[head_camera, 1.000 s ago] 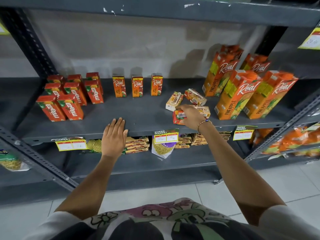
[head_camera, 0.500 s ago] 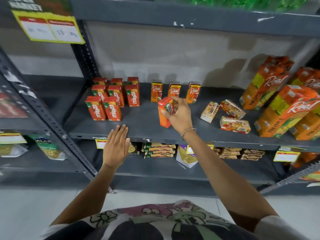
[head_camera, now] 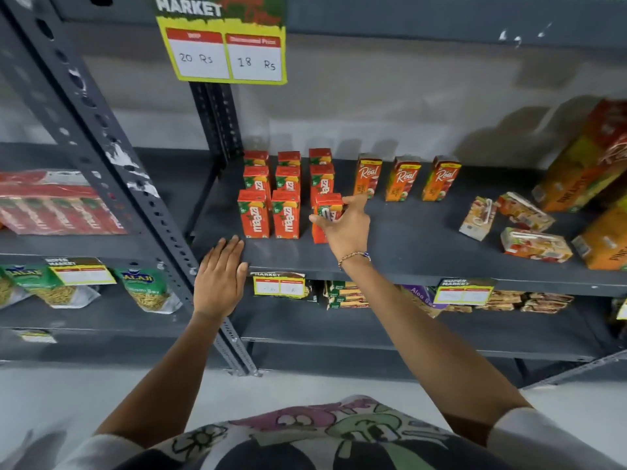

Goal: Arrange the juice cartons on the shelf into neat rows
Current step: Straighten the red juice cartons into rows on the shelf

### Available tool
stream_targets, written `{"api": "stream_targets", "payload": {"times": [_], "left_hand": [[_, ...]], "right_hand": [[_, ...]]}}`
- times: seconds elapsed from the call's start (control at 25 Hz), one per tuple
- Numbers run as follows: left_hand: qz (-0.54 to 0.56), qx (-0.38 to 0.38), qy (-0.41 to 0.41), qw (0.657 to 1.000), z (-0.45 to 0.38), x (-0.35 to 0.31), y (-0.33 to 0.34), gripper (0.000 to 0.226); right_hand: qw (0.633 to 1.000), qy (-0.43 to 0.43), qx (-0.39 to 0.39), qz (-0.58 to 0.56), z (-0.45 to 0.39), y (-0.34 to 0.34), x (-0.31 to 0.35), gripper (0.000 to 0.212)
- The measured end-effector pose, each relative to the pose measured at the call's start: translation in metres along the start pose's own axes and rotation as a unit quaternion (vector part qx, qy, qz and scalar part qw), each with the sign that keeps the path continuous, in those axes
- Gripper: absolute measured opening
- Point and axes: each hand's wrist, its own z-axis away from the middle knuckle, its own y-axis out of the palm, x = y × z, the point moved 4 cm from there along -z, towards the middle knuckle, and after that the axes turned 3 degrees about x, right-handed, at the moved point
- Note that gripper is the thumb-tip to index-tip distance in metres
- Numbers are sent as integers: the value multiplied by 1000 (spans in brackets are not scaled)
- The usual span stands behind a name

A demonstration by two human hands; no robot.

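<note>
My right hand (head_camera: 344, 225) grips a small red Maaza carton (head_camera: 326, 212), upright on the grey shelf (head_camera: 407, 245) at the right end of the front row, beside two front Maaza cartons (head_camera: 269, 213). Behind them stand more Maaza cartons (head_camera: 288, 174) in rows. Three small orange Real cartons (head_camera: 405, 178) stand in a row at the back. To the right, three small cartons (head_camera: 519, 225) lie flat and askew. My left hand (head_camera: 219, 278) lies flat, fingers apart, on the shelf's front edge.
Large Real pineapple cartons (head_camera: 590, 171) lean at the far right. A steel upright (head_camera: 112, 164) runs diagonally at the left. A yellow price tag (head_camera: 225, 52) hangs from the shelf above. Snack packets (head_camera: 146, 290) fill the lower shelf; red packs (head_camera: 51, 205) lie on the left bay.
My right hand picked one carton up from the flat pile at the right, carried it left and set it beside the front Maaza row. The view swung left. My left hand stayed on the edge.
</note>
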Motion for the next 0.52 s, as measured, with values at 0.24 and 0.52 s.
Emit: {"api": "stream_targets", "payload": {"times": [0.24, 0.52], "left_hand": [[10, -11, 4, 1000, -1, 2, 4, 49], [18, 0, -6, 1000, 0, 5, 6, 52]], "right_hand": [[999, -1, -14, 30, 0, 15, 5, 67], [909, -221, 211, 285, -11, -14, 39, 61]]}}
